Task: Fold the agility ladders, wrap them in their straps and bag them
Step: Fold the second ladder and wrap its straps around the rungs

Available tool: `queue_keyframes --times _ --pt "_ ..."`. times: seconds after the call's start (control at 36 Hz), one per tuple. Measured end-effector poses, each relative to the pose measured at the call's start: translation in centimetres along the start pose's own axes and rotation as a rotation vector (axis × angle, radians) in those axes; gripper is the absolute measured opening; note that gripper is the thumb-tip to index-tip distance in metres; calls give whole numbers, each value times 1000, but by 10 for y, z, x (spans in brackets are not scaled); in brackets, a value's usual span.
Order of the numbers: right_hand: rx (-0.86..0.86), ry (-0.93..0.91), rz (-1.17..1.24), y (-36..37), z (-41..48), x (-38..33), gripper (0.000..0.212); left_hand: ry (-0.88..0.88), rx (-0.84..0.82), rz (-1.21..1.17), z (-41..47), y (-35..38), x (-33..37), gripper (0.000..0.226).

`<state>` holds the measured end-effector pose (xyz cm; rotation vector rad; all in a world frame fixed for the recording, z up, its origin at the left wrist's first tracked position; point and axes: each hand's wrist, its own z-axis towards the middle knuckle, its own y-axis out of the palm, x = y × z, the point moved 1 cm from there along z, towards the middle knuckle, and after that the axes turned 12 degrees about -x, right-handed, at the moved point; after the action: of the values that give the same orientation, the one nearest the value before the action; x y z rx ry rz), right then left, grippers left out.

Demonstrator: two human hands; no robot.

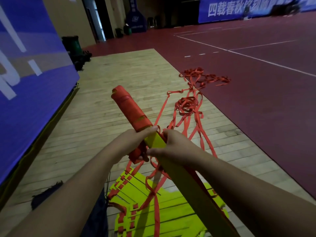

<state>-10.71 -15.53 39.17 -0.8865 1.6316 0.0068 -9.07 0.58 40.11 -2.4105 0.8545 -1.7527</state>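
the bundle (154, 140) lies slantwise, from above centre down to the lower right of the frame, its far end under an orange wrap (130, 110). the left hand (135, 142) is curled round it at the wrap's edge. the right hand (174, 145) clasps the bare yellow just beside. loose strap (187, 105) trails right, so the right hand seems better placed to feed it.
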Motion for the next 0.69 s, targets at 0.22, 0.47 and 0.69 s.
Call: queue_keyframes --times 0.22,0.47,0.69 --pt "138 -128 -253 14 -4 -16 48 163 357 -209 1 3 8 44" --pt "-464 -72 656 -7 -13 -6 53 419 258 -440 -2 -14 4 46" --pt "-189 -145 352 -13 -9 -5 67 354 -15 -329 -2 -38 4 68"
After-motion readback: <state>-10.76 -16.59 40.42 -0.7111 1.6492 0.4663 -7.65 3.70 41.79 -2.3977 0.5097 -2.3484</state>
